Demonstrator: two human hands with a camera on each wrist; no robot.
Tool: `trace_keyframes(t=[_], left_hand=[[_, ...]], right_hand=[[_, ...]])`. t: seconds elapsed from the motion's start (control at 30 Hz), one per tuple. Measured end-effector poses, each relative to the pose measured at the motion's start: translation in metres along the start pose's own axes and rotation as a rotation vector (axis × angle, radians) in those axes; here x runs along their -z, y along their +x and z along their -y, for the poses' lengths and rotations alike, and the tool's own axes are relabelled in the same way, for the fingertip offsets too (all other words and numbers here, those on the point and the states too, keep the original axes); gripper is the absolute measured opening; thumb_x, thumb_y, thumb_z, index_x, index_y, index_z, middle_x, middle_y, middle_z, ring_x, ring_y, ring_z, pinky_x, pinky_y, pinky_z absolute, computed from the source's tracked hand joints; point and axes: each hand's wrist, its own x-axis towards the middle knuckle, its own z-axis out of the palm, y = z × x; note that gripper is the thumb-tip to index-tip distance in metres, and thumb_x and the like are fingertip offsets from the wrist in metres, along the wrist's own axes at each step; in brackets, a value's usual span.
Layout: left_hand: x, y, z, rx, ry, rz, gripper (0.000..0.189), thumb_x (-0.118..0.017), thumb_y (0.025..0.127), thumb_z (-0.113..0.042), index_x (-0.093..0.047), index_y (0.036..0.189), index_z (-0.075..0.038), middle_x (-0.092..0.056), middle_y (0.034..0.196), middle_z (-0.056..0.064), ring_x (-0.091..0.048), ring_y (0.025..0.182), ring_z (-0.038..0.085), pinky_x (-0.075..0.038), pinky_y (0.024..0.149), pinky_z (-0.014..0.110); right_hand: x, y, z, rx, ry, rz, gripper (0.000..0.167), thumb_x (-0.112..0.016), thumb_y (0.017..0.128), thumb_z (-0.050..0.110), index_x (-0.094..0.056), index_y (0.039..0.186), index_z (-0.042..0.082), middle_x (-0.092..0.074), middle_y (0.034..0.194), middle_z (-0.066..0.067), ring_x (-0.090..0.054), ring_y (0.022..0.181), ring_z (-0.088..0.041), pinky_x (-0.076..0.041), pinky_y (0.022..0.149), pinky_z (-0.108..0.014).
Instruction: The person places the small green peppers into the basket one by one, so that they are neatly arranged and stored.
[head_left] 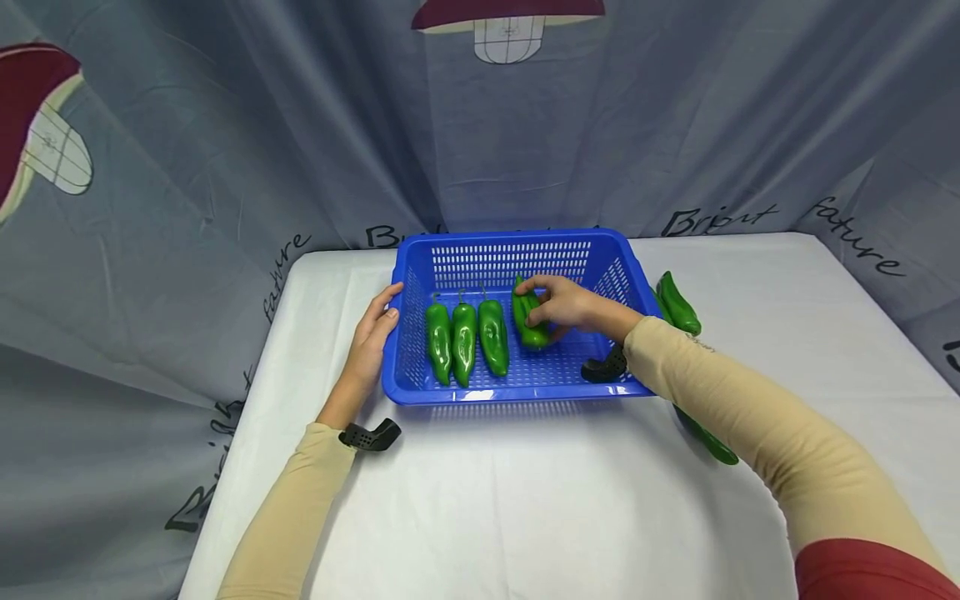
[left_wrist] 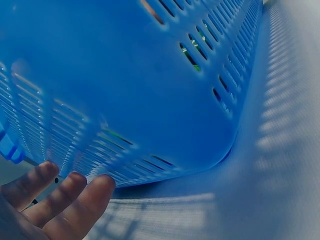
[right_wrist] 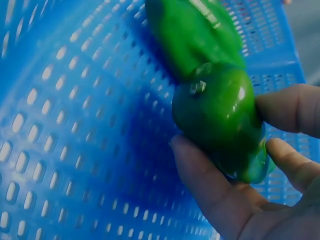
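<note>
From where I stand, the right hand [head_left: 562,302] has its thumb and fingertips pinched round a glossy green pepper [head_left: 531,319], gripping its sides. That pepper is inside the blue basket [head_left: 517,393], just right of a row of three peppers [head_left: 464,343]; whether its underside meets the floor, I can't tell. Its skin looks slick, so I'd worry about it squirting from a fingertip hold and rolling into the nearest of the row, knocking them askew. Its long axis runs front to back, nearly parallel to the row, the narrow end pointing towards the far wall and the blunt end towards the person. Further out, the left hand [head_left: 367,337] has thumb and forefinger at the left rim, its other fingers apart outside the wall; too hard a push there could slide the basket. The right sleeve [head_left: 735,408] partly hides a loose pepper [head_left: 708,437] on the white cloth [head_left: 495,500].
</note>
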Motion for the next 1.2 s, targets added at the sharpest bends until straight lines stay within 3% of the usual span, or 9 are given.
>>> trace_keyframes(t=[0.47, 0.8, 1.2], left_hand=[[0.001, 0.0, 0.001, 0.0, 0.006, -0.002, 0.05, -0.032, 0.109, -0.02, -0.035, 0.158, -0.015, -0.035, 0.163, 0.012, -0.046, 0.133, 0.031, -0.039, 0.108, 0.04], [0.002, 0.0, 0.002, 0.013, -0.004, 0.002, 0.05, -0.033, 0.109, -0.022, -0.035, 0.158, -0.017, -0.035, 0.163, 0.01, -0.047, 0.131, 0.027, -0.041, 0.106, 0.037], [0.001, 0.001, 0.003, 0.017, -0.015, -0.001, 0.049, -0.033, 0.109, -0.021, -0.036, 0.158, -0.017, -0.038, 0.16, 0.012, -0.049, 0.126, 0.026, -0.044, 0.101, 0.03]], right_hand=[[-0.006, 0.005, 0.001, -0.04, -0.027, 0.013, 0.057, -0.064, 0.092, -0.001, -0.046, 0.146, 0.005, -0.049, 0.134, -0.027, -0.061, 0.111, -0.036, -0.062, 0.081, -0.05], [-0.011, 0.01, 0.001, -0.056, -0.07, 0.065, 0.059, -0.068, 0.092, 0.002, -0.045, 0.147, 0.007, -0.051, 0.137, -0.028, -0.063, 0.109, -0.034, -0.063, 0.077, -0.044], [-0.016, 0.009, 0.007, -0.057, -0.084, 0.069, 0.06, -0.07, 0.092, 0.003, -0.044, 0.147, 0.005, -0.053, 0.135, -0.028, -0.063, 0.105, -0.032, -0.063, 0.074, -0.043]])
